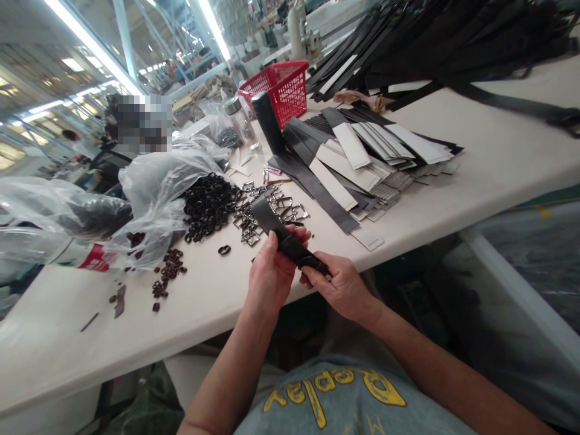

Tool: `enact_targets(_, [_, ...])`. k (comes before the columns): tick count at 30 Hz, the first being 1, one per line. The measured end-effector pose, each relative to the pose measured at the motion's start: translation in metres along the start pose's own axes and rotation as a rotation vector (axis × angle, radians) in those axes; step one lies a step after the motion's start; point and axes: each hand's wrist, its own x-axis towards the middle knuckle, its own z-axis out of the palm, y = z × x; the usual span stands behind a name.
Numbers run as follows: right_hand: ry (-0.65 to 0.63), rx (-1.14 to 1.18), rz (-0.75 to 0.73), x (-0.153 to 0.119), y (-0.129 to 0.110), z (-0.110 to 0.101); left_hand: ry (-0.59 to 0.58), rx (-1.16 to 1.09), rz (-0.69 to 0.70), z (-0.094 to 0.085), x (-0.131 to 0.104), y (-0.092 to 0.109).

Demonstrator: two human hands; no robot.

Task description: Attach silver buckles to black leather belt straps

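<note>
A dark strap [293, 249], looped at its far end, is held between both hands over the table's front edge. My left hand [275, 272] is wrapped round its middle, thumb on top. At the strap's near end, my right hand [338, 281] pinches it with thumb and fingers. Just beyond the strap lies a pile of metal buckles [248, 222]. Left of them is a heap of black loops [209, 205], with one pair of loops [224, 249] lying apart. Flat dark straps with white strips [333, 182] are spread to the right.
A red basket [293, 90], a glass jar [244, 124] and an upright black roll [267, 124] stand at the back. Plastic bags [154, 175] and small brown pieces [171, 266] lie left on the white table [199, 302]. Many black straps [430, 42] are heaped back right.
</note>
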Motion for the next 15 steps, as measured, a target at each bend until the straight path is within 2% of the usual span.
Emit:
enact_targets(4, [0.030,0.014,0.080,0.002,-0.001,-0.001,-0.079,0.028,-0.053,-0.001,-0.008,-0.013])
enact_targets(8, [-0.024,0.133,0.179,0.006,-0.001,-0.004,-0.138,0.087,-0.034,-0.004,-0.011,-0.022])
enact_targets(15, [-0.040,0.161,0.238,0.002,0.005,0.003,-0.135,0.307,0.018,-0.016,-0.012,-0.029])
